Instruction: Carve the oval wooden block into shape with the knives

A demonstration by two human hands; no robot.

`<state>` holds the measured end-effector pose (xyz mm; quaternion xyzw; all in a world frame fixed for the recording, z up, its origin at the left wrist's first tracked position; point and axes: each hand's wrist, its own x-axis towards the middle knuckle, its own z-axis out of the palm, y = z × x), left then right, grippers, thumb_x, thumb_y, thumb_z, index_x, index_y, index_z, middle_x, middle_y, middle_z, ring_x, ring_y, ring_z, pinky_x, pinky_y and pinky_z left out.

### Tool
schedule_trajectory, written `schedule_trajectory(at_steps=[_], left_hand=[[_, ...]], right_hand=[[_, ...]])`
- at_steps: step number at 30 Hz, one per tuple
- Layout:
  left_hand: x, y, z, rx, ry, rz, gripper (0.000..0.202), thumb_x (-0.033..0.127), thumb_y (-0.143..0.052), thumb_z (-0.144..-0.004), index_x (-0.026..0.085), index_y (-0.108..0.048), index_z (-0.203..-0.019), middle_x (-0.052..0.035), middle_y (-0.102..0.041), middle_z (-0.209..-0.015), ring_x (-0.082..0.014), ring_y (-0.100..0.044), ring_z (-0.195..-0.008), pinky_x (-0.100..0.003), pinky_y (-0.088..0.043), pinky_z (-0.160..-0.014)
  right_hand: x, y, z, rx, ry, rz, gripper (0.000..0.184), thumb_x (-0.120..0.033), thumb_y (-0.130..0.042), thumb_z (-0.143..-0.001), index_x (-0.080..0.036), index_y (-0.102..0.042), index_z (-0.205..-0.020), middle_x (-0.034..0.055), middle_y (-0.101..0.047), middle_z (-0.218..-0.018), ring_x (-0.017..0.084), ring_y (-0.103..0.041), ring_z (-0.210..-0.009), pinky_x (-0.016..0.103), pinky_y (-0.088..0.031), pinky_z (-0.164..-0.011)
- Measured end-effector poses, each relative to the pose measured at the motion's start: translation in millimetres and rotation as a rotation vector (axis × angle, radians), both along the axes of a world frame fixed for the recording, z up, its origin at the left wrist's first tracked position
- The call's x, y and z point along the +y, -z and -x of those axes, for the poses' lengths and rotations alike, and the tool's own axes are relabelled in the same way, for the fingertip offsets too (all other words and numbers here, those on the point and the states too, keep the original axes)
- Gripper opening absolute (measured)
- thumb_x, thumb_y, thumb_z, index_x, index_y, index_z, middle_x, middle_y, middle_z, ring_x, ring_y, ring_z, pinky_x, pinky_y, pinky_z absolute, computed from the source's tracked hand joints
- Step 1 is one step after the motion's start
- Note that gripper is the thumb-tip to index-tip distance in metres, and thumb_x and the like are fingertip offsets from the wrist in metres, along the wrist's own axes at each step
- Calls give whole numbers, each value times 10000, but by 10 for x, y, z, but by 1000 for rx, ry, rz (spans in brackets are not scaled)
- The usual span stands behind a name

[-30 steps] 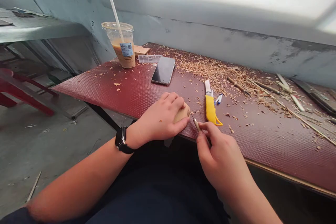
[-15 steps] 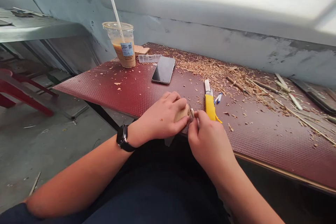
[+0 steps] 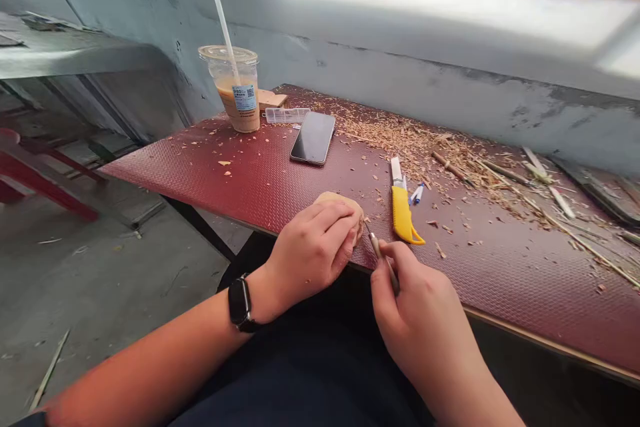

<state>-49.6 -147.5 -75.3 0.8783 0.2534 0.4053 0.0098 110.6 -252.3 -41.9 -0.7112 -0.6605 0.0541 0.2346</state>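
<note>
My left hand (image 3: 313, 240) is closed over a pale piece of wood (image 3: 340, 200) at the front edge of the dark red table (image 3: 270, 180). Much of the wood is hidden under the fingers. Between the thumb and fingers of my right hand (image 3: 417, 293) is a slim carving tool (image 3: 376, 245) with a light handle and a thin metal tip. That tip points at the right end of the wood, with a small shaving beside it. Just beyond my right hand lies a yellow-handled utility knife (image 3: 403, 210), its wide blade pointing away.
A phone (image 3: 313, 138), a clear plastic box (image 3: 287, 115) and an iced-drink cup (image 3: 243, 103) with a straw stand at the back left. Wood shavings (image 3: 400, 143), blue-capped pens (image 3: 417, 193) and thin sticks (image 3: 453, 168) are strewn toward the wall.
My right hand and the carving tool have drawn back toward me, away from the wood. My left hand has shifted lower over the wood, leaving more of its far side showing.
</note>
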Motion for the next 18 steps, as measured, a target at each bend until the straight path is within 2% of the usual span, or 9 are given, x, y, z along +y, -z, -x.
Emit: schedule_trajectory(at_steps=[3,8,14,18], left_hand=[[11,45,23,81,-14,-59,303,250,-539,-1003,110,-633,-1255,-133,-697,-1253,-283,-614,-1223,-461,-505,-1108],[57,19,58,179,-13,-67,337,396,-562,-1002,140,-655,-1202,-115,-711,-1207,-295,-640,-1167,-473,-518,-1063],[43,-33,70,152,6,-58,224,294,-547,-979,141,-662,-1096,-135,-702,-1207,-286,-632,-1182,-450,-514,-1091],[42,-35,80,140,10,-38,198,287,-575,-950,165,-649,-1087,-132,-696,-1220,-287,-633,-1177,-463,-531,-1072]], right_hand=[[38,-13,9,-23,16,22,274,-309,-400,-1003,-204,-649,-1049,28,-682,-729,208,-648,-645,313,-357,-612],[140,-19,23,-110,28,35,209,-260,-431,-975,-215,-628,-920,53,-694,-734,209,-636,-643,319,-334,-611],[88,5,-21,-31,7,1,219,-281,-435,-990,-196,-638,-993,36,-690,-722,209,-654,-640,317,-361,-597],[12,17,1,47,-20,-50,227,-269,-422,-1007,-192,-635,-1018,35,-702,-749,194,-664,-650,302,-382,-597]])
